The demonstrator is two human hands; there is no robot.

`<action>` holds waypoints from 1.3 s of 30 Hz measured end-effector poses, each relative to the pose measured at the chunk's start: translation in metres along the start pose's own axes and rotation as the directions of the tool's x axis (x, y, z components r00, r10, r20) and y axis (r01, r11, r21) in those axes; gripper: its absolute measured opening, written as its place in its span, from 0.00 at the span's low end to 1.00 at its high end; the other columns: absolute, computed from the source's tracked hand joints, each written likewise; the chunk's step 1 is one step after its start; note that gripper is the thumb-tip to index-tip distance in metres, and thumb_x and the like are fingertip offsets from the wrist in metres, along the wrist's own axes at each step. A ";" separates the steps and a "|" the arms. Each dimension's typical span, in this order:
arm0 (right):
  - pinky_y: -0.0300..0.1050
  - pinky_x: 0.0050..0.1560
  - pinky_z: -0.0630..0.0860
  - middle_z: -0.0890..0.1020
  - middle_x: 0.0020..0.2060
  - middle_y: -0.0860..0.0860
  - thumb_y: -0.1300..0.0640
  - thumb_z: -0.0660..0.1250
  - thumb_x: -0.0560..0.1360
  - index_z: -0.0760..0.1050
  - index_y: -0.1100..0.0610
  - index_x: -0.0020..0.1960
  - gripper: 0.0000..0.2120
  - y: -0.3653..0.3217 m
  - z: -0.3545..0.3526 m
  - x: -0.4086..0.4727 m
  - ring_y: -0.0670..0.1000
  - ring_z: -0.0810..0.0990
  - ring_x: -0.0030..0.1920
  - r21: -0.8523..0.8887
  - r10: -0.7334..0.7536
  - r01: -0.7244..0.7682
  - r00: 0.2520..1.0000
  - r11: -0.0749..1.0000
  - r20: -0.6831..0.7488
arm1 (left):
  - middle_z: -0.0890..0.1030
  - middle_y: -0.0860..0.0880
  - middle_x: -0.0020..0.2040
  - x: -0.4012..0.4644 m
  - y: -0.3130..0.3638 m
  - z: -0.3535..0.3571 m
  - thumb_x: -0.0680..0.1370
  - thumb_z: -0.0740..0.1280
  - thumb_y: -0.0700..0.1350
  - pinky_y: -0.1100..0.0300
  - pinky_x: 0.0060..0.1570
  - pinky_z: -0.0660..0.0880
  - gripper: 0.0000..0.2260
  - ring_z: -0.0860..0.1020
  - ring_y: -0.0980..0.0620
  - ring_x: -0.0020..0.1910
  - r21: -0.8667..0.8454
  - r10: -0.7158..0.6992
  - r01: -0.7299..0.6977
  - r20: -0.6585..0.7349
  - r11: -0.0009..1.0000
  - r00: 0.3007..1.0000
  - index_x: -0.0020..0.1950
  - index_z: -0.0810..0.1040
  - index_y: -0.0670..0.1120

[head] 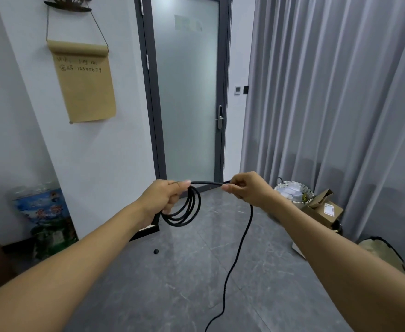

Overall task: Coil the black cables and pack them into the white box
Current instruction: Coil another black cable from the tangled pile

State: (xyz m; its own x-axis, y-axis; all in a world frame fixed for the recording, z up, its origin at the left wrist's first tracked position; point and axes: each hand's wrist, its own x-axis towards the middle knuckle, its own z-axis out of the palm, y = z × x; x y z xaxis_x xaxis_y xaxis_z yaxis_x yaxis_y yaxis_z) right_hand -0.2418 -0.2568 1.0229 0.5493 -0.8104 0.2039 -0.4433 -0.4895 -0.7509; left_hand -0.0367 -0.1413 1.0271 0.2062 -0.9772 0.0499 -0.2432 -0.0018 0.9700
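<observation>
Both arms reached forward at chest height. The left hand (pixel 166 196) had its grip clamped on the black cable (pixel 184 212), coiled in several hanging loops; the right hand (pixel 245 189) pinched a straight run beside it. The tail dropped to the open grey floor (pixel 172 283).

Cable (pixel 187 207) coils under left hand (pixel 164 196), right hand (pixel 247 188) beside (door (pixel 187 92) behind)

The black cable (pixel 192 207) looks matt and rubbery. The floor (pixel 184 271) is smooth grey stone-look tile with a dull sheen. Far door (pixel 187 97): frosted glass in matt grey metal. Right, soft grey cloth curtains (pixel 340 104); left, brown kraft paper (pixel 86 87).
</observation>
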 end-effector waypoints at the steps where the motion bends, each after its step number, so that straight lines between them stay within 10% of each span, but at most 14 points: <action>1: 0.37 0.29 0.63 0.72 0.25 0.49 0.48 0.69 0.73 0.74 0.58 0.35 0.15 0.007 -0.001 -0.001 0.46 0.66 0.26 -0.002 0.014 -0.014 1.000 1.000 -0.007 | 0.58 0.53 0.25 0.001 0.000 -0.003 0.78 0.65 0.48 0.66 0.22 0.55 0.20 0.54 0.55 0.24 -0.025 0.005 -0.006 -0.047 1.000 0.999 0.30 0.60 0.48; 16: 0.43 0.34 0.70 0.79 0.30 0.54 0.54 0.70 0.73 0.83 0.59 0.46 0.09 0.030 -0.043 -0.004 0.44 0.69 0.26 -0.016 0.055 -0.063 0.949 0.998 -0.312 | 0.64 0.52 0.24 0.018 0.005 -0.049 0.76 0.68 0.48 0.63 0.23 0.58 0.15 0.58 0.56 0.19 -0.320 -0.134 -0.061 -0.555 0.946 0.821 0.32 0.69 0.46; 20: 0.52 0.46 0.79 0.84 0.41 0.51 0.53 0.67 0.76 0.83 0.53 0.49 0.07 0.008 -0.042 -0.004 0.52 0.80 0.41 -0.358 -0.146 -0.023 0.888 0.933 -0.436 | 0.64 0.54 0.22 0.017 0.013 -0.047 0.77 0.66 0.51 0.61 0.26 0.59 0.17 0.59 0.55 0.19 -0.262 -0.040 -0.141 -0.580 0.955 0.814 0.32 0.65 0.47; 28: 0.39 0.28 0.61 0.81 0.41 0.48 0.56 0.57 0.77 0.80 0.54 0.44 0.13 -0.044 -0.016 -0.012 0.53 0.79 0.39 -0.890 -0.403 0.179 0.915 0.420 -0.006 | 0.61 0.59 0.21 0.006 0.025 -0.024 0.81 0.59 0.53 0.69 0.20 0.58 0.18 0.58 0.60 0.20 -0.150 0.209 -0.307 -0.458 0.940 0.864 0.34 0.61 0.48; 39: 0.45 0.44 0.73 0.74 0.35 0.40 0.52 0.66 0.76 0.82 0.53 0.48 0.08 -0.108 0.012 -0.023 0.43 0.71 0.36 -0.460 -0.451 0.501 0.864 0.732 0.224 | 0.66 0.51 0.30 -0.002 0.022 0.003 0.83 0.52 0.52 0.64 0.29 0.65 0.16 0.64 0.55 0.27 -0.043 0.253 -0.271 -0.238 0.962 0.938 0.40 0.65 0.45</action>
State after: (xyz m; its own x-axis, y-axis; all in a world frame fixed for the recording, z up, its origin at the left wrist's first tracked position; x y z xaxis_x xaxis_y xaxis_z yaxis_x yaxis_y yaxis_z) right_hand -0.1978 -0.1818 1.0913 0.8331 -0.4075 0.3740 -0.3755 -0.9132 -0.1586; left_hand -0.0451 -0.1398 1.0474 0.3574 -0.8662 0.3492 -0.2489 0.2721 0.9295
